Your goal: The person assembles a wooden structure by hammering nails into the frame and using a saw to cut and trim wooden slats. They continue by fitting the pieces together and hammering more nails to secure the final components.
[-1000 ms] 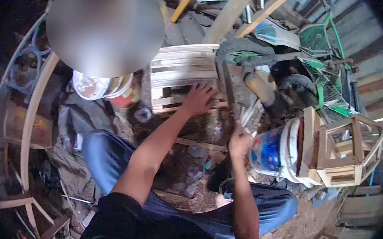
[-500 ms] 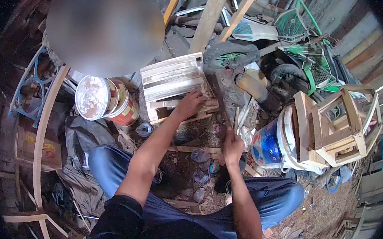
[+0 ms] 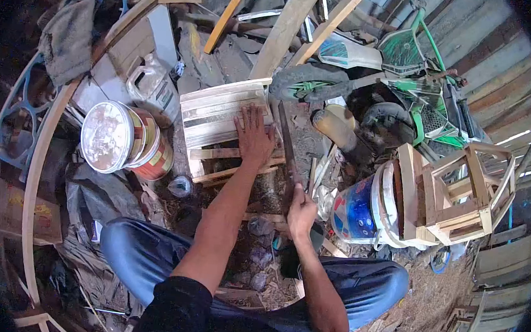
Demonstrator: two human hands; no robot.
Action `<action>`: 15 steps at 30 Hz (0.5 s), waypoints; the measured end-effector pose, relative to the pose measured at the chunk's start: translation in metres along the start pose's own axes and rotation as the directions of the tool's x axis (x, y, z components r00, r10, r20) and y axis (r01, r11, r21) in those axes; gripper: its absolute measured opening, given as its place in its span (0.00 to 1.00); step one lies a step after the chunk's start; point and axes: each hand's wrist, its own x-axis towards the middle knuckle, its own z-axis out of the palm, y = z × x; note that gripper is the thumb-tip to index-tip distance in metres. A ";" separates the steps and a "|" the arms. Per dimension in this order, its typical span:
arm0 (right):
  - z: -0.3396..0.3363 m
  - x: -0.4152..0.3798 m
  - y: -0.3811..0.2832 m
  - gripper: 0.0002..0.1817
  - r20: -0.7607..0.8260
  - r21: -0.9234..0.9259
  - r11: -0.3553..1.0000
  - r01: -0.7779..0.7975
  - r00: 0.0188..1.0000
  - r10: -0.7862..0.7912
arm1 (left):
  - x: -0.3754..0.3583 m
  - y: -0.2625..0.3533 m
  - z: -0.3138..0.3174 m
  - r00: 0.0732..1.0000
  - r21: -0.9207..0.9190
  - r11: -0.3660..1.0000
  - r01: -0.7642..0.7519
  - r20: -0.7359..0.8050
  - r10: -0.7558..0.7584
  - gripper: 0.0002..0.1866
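Observation:
My left hand [image 3: 254, 137] lies with spread fingers on top of a slatted wooden crate [image 3: 212, 115]. Closed round the handle end of a long dark blade [image 3: 287, 143], which looks like a saw or machete, is my right hand [image 3: 302, 212]. The blade points away from me along the crate's right side. Whether its edge touches the crate I cannot tell. Below the slats, the crate's near side shows open gaps between thin strips.
Paint buckets [image 3: 107, 136] and a dirty jug [image 3: 154, 88] stand at left. At right, a blue bucket [image 3: 357, 210] sits beside wooden frames [image 3: 463, 194]. A green bicycle-like frame [image 3: 418, 84] and wheel [image 3: 309, 85] lie behind. Planks lean at the back.
My left hand has moved from the crate's near right corner onto its top slats, fingers now spread. The view has shifted, and the jug and cloth at left now show.

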 end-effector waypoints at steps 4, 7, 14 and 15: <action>0.012 0.006 -0.010 0.32 0.017 -0.045 0.998 -0.047 0.999 0.048 | 0.002 -0.001 -0.004 0.997 0.024 1.000 0.013 0.076 -0.014 0.34; 0.009 -0.001 -0.015 0.31 0.089 -0.067 0.997 -0.032 0.995 0.038 | 0.002 0.000 -0.007 0.996 0.019 0.999 0.031 0.081 -0.032 0.34; -0.050 -0.037 -0.064 0.23 0.334 -0.180 0.983 0.023 0.942 0.040 | 0.004 0.003 -0.010 0.994 -0.021 0.998 0.053 0.095 -0.051 0.34; -0.061 -0.039 -0.069 0.23 0.330 -0.184 0.983 0.019 0.943 0.044 | 0.005 0.003 -0.010 0.994 -0.024 0.998 0.051 0.099 -0.049 0.34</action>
